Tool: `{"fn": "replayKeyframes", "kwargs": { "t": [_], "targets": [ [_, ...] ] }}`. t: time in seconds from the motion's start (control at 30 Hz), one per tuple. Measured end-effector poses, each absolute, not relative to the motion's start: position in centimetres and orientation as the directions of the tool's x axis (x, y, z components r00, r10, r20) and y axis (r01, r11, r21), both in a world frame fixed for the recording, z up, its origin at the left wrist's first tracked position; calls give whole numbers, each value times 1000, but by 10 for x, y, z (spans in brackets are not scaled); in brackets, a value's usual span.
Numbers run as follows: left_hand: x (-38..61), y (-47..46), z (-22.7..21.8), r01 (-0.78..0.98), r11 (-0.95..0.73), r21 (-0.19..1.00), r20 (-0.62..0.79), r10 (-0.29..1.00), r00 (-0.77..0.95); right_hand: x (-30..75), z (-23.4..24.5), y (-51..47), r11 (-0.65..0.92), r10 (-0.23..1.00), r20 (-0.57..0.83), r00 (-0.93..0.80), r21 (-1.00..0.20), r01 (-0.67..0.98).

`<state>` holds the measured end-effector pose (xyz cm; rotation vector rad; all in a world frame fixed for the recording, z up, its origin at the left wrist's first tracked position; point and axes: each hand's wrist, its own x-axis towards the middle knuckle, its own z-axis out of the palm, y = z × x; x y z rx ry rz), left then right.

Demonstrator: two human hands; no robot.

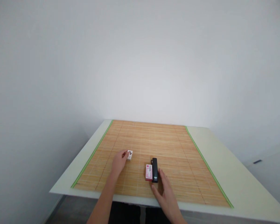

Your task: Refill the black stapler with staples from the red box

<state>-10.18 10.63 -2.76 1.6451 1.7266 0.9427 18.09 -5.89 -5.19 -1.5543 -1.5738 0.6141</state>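
Observation:
A small white box point(130, 153) with a dark print on top lies left of the mat's middle. My left hand point(119, 161) has its fingers closed on the left side of this box. Closer to me, a black stapler point(155, 169) points away from me, right beside a white and pink box point(148, 172) with a printed label. At the stapler's near right end is my right hand point(166, 194), thumb and fingers spread apart around that end. Whether the fingertips touch the stapler I cannot tell.
A bamboo mat point(163, 140) with green edging covers the middle of the white table point(226, 161). White walls point(149, 62) rise behind the table and at both sides. A dark handle-like piece point(257, 161) shows at the right. My legs are under the table's front edge.

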Motion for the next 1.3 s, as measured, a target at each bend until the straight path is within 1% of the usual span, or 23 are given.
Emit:
{"fn": "replayKeyframes", "kwargs": {
  "t": [0.1,0.17,0.3,0.5,0.67,0.83,0.93,1.03,1.1,1.3],
  "targets": [
    [-61,102,-33,565,-49,824,55,998,7,175,-61,-56,152,972,232,23,-703,695],
    [-38,97,-33,546,-61,836,39,998,51,172,-64,-51,152,972,235,14,-672,725],
    [-10,90,-32,505,-70,860,16,994,109,171,-68,-44,157,969,248,12,-650,743],
    [0,84,-28,457,-64,887,3,991,134,170,-74,-43,154,961,273,42,-655,740],
    [3,79,-28,443,-47,895,-3,994,112,167,-75,-41,163,958,283,42,-661,732],
    [6,64,-32,424,-15,905,-3,999,40,166,-74,-41,171,954,296,44,-662,730],
    [14,46,-42,298,61,953,-51,998,-42,166,-74,-42,180,950,310,40,-649,739],
    [32,27,-56,150,136,979,-135,991,-21,166,-74,-43,181,947,319,44,-640,746],
    [45,17,-62,129,145,981,-146,989,-2,166,-74,-44,181,948,316,40,-637,749],
    [64,4,-59,105,215,971,-211,976,-49,169,-70,-46,201,955,297,2,-648,735]
  ]
}}
